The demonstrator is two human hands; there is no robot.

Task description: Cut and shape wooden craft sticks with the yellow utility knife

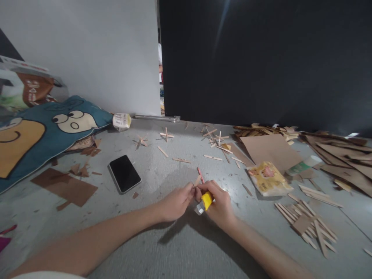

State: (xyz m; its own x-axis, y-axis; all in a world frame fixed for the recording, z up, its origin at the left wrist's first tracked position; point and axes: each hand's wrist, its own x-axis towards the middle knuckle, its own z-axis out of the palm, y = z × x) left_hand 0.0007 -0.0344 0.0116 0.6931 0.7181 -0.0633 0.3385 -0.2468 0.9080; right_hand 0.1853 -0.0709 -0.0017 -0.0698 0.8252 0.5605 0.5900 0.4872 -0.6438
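Note:
My left hand (178,202) is closed, with its thumb and fingertips pinching a short piece of wooden craft stick (197,180). Close against it, my right hand (221,205) is wrapped round a small yellow object (207,200) with a silvery or clear end (200,209); its exact kind cannot be made out. A thin red striped rod (200,174) pokes up beyond the right fingers, its lower end hidden by them. Both hands meet low over the grey table, fingertips nearly touching.
Ahead lie loose craft sticks (213,157) and small crossed-stick pieces (166,135). A phone (124,173), brown cardboard (65,186) and blue cushion (74,120) are leftward. On the right are a yellow tissue pack (269,178), a stick pile (308,224) and cardboard sheets (343,155).

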